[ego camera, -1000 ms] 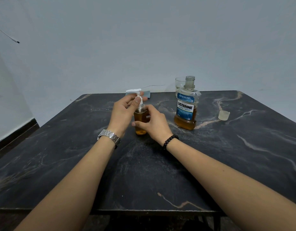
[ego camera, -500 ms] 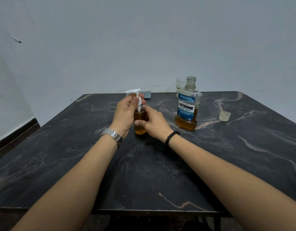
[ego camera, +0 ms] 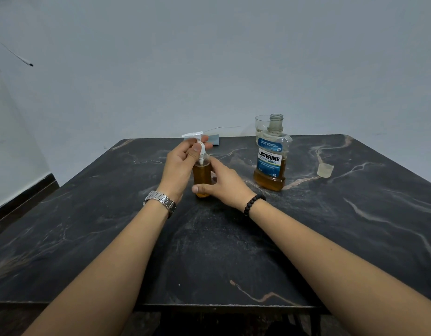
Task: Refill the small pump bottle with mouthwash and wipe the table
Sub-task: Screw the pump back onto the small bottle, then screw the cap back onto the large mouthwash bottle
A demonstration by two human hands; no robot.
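Pump bottle (ego camera: 202, 177) stands upright on the dark marbled table (ego camera: 234, 251), mid-table toward the far side, amber liquid filling most of its body. White pump head (ego camera: 194, 136) sits raised above the neck; whether its collar is threaded home cannot be told from where I stand.

Left hand (ego camera: 179, 166), with a metal watch (ego camera: 160, 201) at the wrist, has fingers and thumb curled round the pump's stem and collar in a pinch. Right hand (ego camera: 225, 184), with a dark bead bracelet (ego camera: 253, 203) at the wrist, wraps the bottle's body, thumb across the front near the base. Judged step: seating or screwing the pump back on.

Risks, judged:
- Collar cross-threads if the pump goes on tilted; a later press would then leak at the neck.
- Squeezing the full, thin body while the neck is unsealed could push liquid over the rim.
- A slip of the steadying hand would tip the bottle, since the table is smooth.

Just right of the hands, the mouthwash bottle (ego camera: 270, 156) stands uncapped and still holds liquid at the bottom. An elbow or wrist swinging right could knock it and spill. Its cap (ego camera: 325, 170) lies well apart, further right. A clear glass (ego camera: 261, 123) stands behind it. A blue-grey cloth (ego camera: 214, 139) lies at the far edge beyond the pump; wiping is not yet done.
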